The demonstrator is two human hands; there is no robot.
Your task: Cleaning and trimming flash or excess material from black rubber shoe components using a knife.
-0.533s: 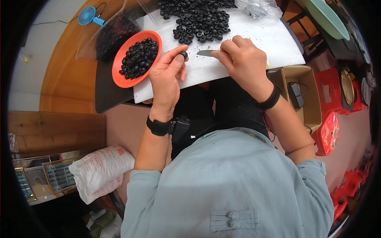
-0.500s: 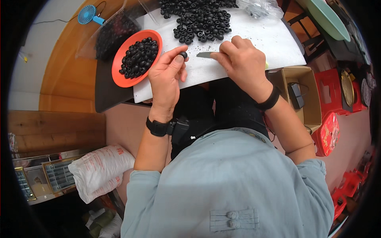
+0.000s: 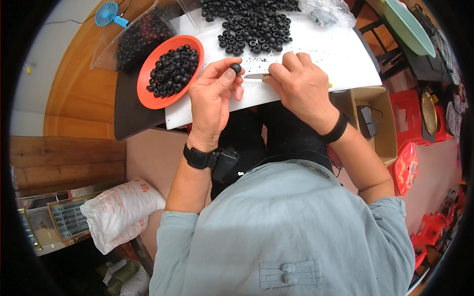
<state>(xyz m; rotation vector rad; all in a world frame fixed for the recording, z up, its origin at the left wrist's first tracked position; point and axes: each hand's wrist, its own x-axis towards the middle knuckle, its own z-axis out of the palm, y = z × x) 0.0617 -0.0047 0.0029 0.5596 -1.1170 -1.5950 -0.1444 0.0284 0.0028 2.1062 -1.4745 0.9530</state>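
Note:
My left hand (image 3: 213, 91) pinches a small round black bead-like piece (image 3: 235, 68) between thumb and index finger. Close to its right is my right hand (image 3: 302, 86), closed round a knife whose grey blade (image 3: 254, 76) points left, its tip near the left fingers. Most of the knife's handle is hidden in the fist. Beyond both hands lies a loose pile of black bead-like pieces (image 3: 256, 32), many with a hole showing. An orange-red bowl (image 3: 144, 93) filled with similar pieces stands left of my left hand.
White foam sheet (image 3: 345, 59) covers the table, with black crumbs scattered over it. Behind the bowl is a clear bin (image 3: 143, 42) of black pieces. A clear plastic bag (image 3: 330, 12) lies at the far right; a cardboard box (image 3: 382, 133) stands right of my forearm.
My left hand has shifted slightly right with the black piece. The knife blade now lies lower and closer to the left fingers. The whole view has moved a little.

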